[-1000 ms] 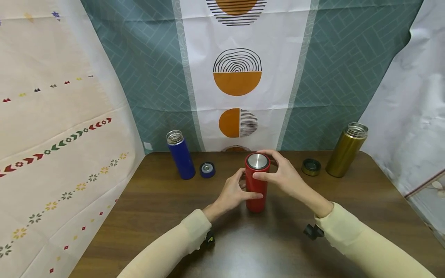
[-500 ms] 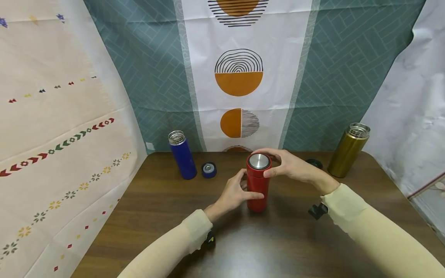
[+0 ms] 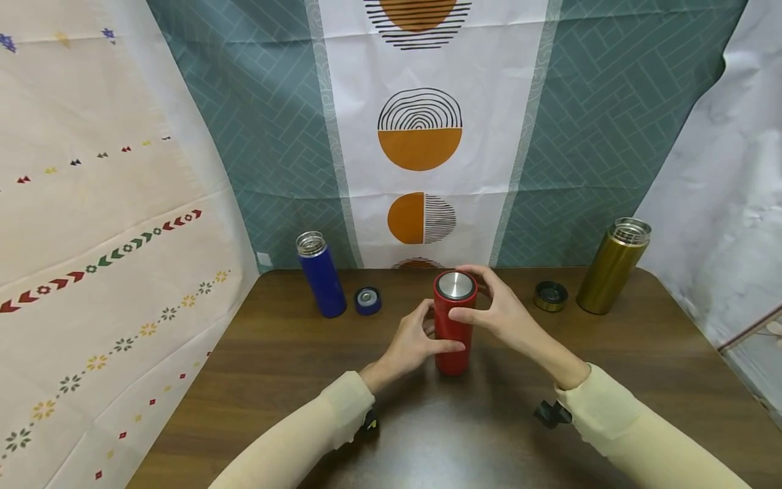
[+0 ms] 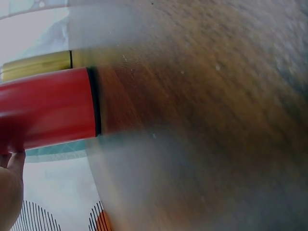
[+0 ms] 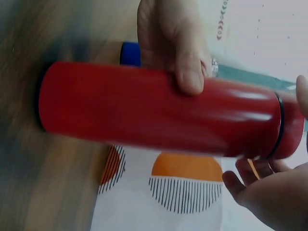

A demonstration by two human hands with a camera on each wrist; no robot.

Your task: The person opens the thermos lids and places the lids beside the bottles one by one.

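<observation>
A red thermos stands upright on the table, its red lid with a silver top seated on it. My left hand grips the body, thumb across the front and fingers mostly hidden behind. Higher up, my right hand holds the lid, thumb at the front and fingers round the far side. In the right wrist view, the left thumb presses on the body and a dark seam rings the bottle below the lid. The left wrist view shows the thermos base on the wood.
At the back left, an uncapped blue thermos stands beside its blue lid. An uncapped gold thermos and its lid are at the back right. Patterned cloths hang behind and beside the wooden table.
My right hand turned round the lid, its thumb swinging right and then back left to the front. The left hand and the thermos body stayed in place.
</observation>
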